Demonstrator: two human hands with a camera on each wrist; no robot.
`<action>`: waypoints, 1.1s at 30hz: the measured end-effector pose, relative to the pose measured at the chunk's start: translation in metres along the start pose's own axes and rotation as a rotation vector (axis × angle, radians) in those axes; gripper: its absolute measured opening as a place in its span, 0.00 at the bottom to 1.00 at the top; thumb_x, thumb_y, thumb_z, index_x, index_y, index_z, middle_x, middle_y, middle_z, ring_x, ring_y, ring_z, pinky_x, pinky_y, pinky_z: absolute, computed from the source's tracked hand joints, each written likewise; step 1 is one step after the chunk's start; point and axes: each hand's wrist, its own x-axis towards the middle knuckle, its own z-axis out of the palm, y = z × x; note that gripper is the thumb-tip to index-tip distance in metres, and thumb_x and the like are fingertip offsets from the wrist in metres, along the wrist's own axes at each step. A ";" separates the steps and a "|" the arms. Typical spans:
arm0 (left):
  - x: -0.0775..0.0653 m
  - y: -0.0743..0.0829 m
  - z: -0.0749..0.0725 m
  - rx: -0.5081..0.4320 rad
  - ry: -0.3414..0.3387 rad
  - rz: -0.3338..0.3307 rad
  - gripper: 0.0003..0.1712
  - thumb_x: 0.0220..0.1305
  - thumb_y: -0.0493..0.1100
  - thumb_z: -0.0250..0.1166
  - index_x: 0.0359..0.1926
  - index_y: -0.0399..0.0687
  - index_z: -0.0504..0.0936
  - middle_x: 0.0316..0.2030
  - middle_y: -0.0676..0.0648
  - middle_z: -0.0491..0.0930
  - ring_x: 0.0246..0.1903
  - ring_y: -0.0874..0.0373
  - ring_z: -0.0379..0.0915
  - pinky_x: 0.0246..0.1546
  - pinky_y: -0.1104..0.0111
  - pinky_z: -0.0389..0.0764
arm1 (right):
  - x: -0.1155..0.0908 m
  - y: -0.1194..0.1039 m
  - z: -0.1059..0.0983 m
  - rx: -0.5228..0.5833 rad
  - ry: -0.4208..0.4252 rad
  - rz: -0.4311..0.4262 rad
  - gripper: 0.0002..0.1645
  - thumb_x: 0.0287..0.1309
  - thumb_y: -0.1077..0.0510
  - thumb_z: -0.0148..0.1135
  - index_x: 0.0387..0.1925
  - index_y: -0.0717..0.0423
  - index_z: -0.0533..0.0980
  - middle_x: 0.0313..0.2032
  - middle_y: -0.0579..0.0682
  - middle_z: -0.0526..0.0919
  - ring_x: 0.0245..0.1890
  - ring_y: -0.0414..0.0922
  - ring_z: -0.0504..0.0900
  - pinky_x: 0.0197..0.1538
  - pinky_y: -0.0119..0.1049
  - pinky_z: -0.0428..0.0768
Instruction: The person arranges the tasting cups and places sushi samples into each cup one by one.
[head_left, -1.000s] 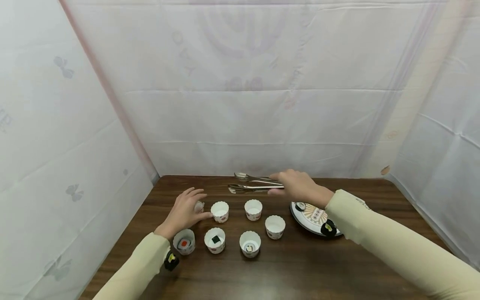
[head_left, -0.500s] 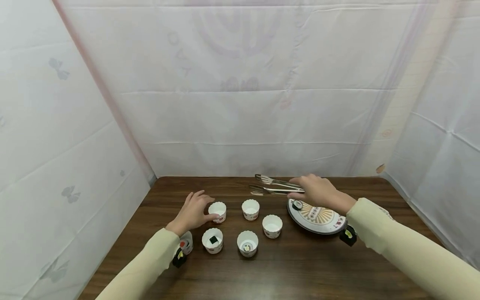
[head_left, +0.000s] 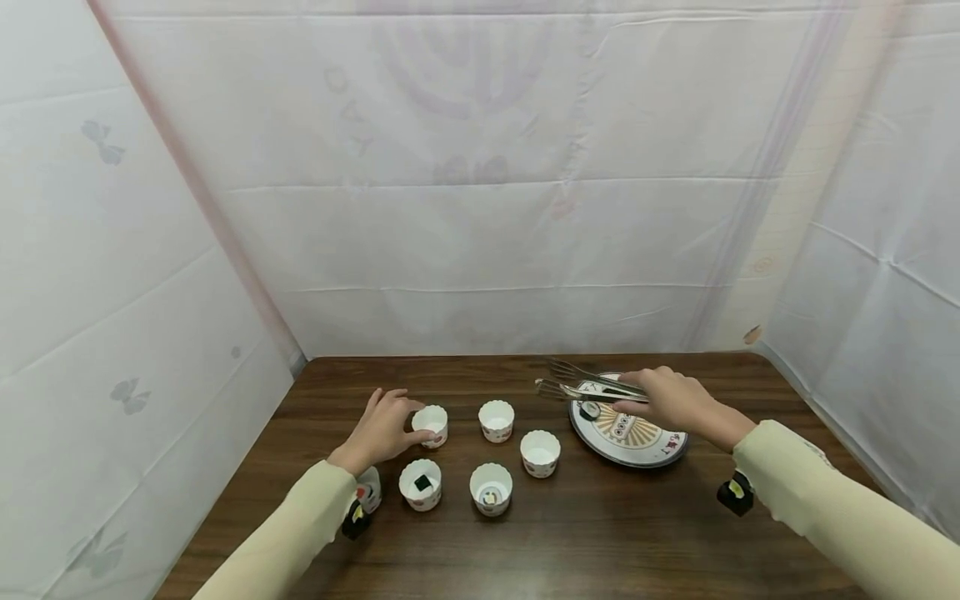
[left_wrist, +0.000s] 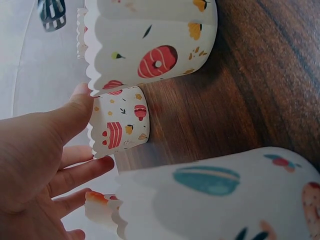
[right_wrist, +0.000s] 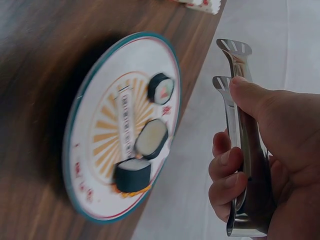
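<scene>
My left hand holds a white scalloped paper baking cup between thumb and fingers. In the left wrist view, the thumb and a fingertip lie at the rim of that cup, printed with red cakes. My right hand grips a pair of metal serving tongs, their two slotted tips apart with nothing between them. The tongs reach over a round plate with a sunburst print. On the plate, the right wrist view shows a round sushi roll, an oval piece and a dark-wrapped piece.
More paper cups stand on the brown table: a back cup, a right cup, and front cups with a roll and a black-topped piece. A sleeve partly hides another cup. White cloth encloses the table.
The right hand has moved right and toward me, bringing the tongs over the plate. The left hand has shifted from beside the back-left cup onto it.
</scene>
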 end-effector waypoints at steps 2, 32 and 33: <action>0.000 0.001 -0.001 -0.003 -0.008 -0.010 0.28 0.62 0.55 0.75 0.55 0.39 0.86 0.56 0.40 0.84 0.69 0.34 0.64 0.69 0.31 0.50 | -0.005 0.005 0.003 0.014 -0.011 0.021 0.36 0.69 0.41 0.64 0.65 0.65 0.76 0.58 0.68 0.81 0.38 0.56 0.87 0.24 0.41 0.74; -0.003 0.001 0.001 -0.014 0.033 0.021 0.27 0.60 0.53 0.76 0.52 0.37 0.88 0.53 0.39 0.85 0.67 0.31 0.65 0.68 0.30 0.51 | -0.046 0.051 0.028 0.073 -0.004 0.068 0.34 0.66 0.42 0.68 0.59 0.65 0.80 0.50 0.65 0.86 0.44 0.58 0.87 0.29 0.48 0.82; -0.003 0.001 0.001 -0.014 0.031 0.021 0.27 0.60 0.53 0.76 0.52 0.37 0.88 0.53 0.39 0.85 0.67 0.31 0.65 0.68 0.30 0.51 | -0.047 0.052 0.029 0.077 0.001 0.064 0.33 0.66 0.42 0.68 0.59 0.65 0.80 0.50 0.64 0.86 0.44 0.58 0.87 0.29 0.48 0.82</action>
